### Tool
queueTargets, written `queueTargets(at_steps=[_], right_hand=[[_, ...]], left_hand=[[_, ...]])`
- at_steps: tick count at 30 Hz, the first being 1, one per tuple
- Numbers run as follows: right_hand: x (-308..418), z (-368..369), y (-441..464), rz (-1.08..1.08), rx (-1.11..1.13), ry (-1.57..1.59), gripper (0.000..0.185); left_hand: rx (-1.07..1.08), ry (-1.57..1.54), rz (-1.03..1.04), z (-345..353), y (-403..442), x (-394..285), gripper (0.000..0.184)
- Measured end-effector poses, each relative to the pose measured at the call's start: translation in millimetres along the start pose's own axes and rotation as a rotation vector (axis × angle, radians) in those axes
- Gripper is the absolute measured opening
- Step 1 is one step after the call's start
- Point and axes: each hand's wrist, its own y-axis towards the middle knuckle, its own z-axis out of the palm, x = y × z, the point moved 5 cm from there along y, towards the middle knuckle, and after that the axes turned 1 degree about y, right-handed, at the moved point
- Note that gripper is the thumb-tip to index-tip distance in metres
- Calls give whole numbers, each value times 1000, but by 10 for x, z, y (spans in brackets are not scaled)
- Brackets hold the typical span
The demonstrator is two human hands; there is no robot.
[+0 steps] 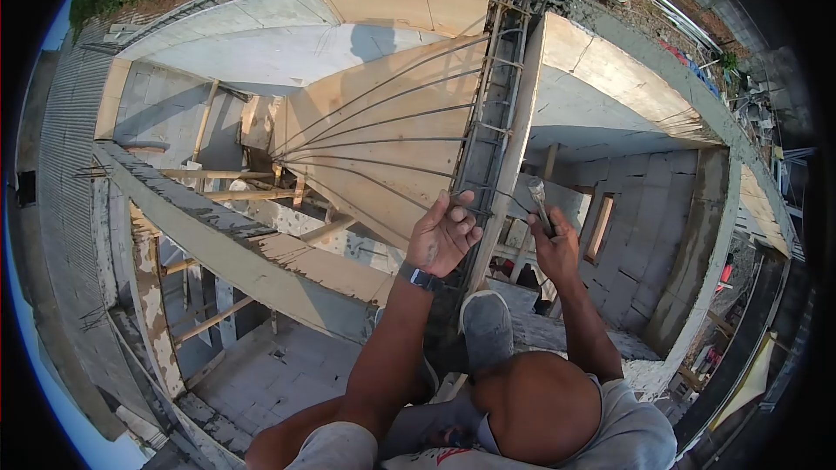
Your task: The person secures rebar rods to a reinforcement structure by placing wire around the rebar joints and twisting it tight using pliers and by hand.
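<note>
My left hand [440, 239], palm up with its fingers curled, is over the edge of a narrow rebar cage [489, 113] running between boards. A thin dark wire [509, 198] spans from near its fingertips toward my right hand. My right hand [555, 244] is closed around a grey metal tool that looks like pincers [536, 195], its head pointing up and away. Several bent steel bars [383, 159] fan out leftward from the cage over a sloping plywood panel [392, 113]. Whatever lies inside the left fingers is largely hidden.
My shoe [487, 331] rests beside the cage, high above the rooms below. A concrete-splashed beam [252, 239] crosses at left, with timber props [248, 195] beneath. A curved board wall [610, 70] and block walls [640, 209] stand at right. Corrugated roofing [65, 165] lies far left.
</note>
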Motion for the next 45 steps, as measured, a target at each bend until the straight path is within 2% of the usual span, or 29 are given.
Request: queueTargets(at_steps=[2,8,11,14,20,26,29,32,35,38,41,45], right_hand=[[-42,-18,-6,5,14,-1,27],[41,-114,84,-156,19,-63,20],[121,-141,137,-107,37,-40,18],[51,-82,181,-193,7,-35,19],[75,-8,157,-141,39,-116,19],[131,-76,181,-10,58,-71,18],[79,-103,226,-140,34,-41,18],[67,-149,252,-152,27,-52,18],[39,-144,231,-64,75,-48,18],[-4,-106,213,-186,87,-11,18],[77,-90,174,-217,88,-29,18],[19,-54,171,-221,80,-60,17]], left_hand=[[-32,43,-70,48,-29,14,42],[76,94,-147,40,-68,93,34],[3,188,-72,106,-68,89,29],[-58,177,-42,14,-89,81,28],[14,106,75,21,-98,90,27],[7,125,11,105,-124,139,29],[-3,117,3,153,-167,134,29],[71,146,-56,64,-234,89,28],[22,225,-78,65,-236,54,29],[-11,136,-88,71,-235,22,27],[162,66,-97,-11,-226,102,26],[-21,165,-171,100,-258,169,24]])
